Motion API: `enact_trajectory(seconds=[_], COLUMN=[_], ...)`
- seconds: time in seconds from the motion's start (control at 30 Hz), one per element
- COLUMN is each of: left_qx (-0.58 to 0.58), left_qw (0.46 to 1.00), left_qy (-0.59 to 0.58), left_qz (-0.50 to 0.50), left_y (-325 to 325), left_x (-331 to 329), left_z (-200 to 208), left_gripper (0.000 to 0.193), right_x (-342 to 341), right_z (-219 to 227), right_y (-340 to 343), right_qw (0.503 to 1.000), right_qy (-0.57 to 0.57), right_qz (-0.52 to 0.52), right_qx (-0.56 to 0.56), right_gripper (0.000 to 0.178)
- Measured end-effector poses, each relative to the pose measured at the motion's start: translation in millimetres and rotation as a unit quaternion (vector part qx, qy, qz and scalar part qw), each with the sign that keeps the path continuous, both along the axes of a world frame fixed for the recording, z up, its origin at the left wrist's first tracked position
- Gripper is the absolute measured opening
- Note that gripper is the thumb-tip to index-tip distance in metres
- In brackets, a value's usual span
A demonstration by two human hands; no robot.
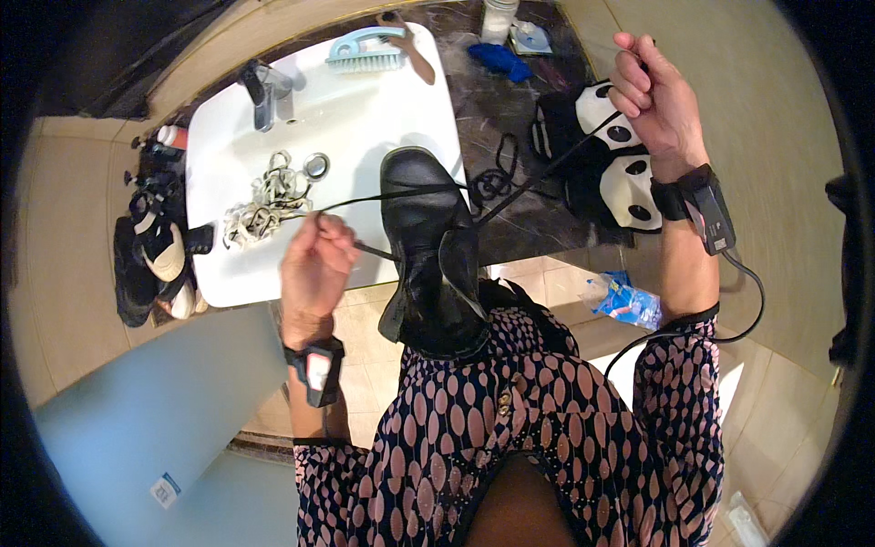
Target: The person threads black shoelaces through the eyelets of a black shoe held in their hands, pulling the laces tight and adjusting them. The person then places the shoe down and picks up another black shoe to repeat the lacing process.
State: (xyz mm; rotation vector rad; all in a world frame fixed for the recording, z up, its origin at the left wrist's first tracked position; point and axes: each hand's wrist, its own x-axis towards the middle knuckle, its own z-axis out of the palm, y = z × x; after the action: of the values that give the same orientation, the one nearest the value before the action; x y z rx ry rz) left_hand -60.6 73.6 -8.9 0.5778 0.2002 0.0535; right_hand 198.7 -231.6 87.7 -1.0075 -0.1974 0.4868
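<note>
A black leather shoe leans over the front rim of the white sink, its toe pointing away from me and its heel end near my lap. The black shoelace runs out from the shoe to both sides. On the left of the shoe, my left hand is closed, pinching one stretch of the lace at its fingertips. My right hand is raised at the upper right, fingers curled around another stretch, which slants tautly down to the shoe. A loose tangle of black lace lies on the dark counter between them.
White laces lie bunched in the sink near the drain. A light-blue brush rests at its back, beside the tap. Black-and-white footwear stands on the dark counter; more shoes sit left. A blue packet lies right.
</note>
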Motion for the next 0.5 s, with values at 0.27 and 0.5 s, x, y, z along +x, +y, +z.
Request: enact_trajectory(seconds=[0.27, 0.5], left_qx=[0.003, 0.190], left_qw=[0.993, 0.961], left_qy=[-0.062, 0.041], left_qz=[0.101, 0.198], left_y=[85.3, 139.5], left_x=[-14.0, -23.6], left_z=[30.8, 53.8], left_gripper=[0.039, 0.032], right_x=[52.0, 33.8], right_z=[13.0, 37.7], right_y=[-72.9, -44.8], right_qw=[0.996, 0.960], right_qy=[-0.069, -0.143], right_qz=[-0.052, -0.180], right_qx=[-0.029, -0.161], right_gripper=[0.029, 0.034])
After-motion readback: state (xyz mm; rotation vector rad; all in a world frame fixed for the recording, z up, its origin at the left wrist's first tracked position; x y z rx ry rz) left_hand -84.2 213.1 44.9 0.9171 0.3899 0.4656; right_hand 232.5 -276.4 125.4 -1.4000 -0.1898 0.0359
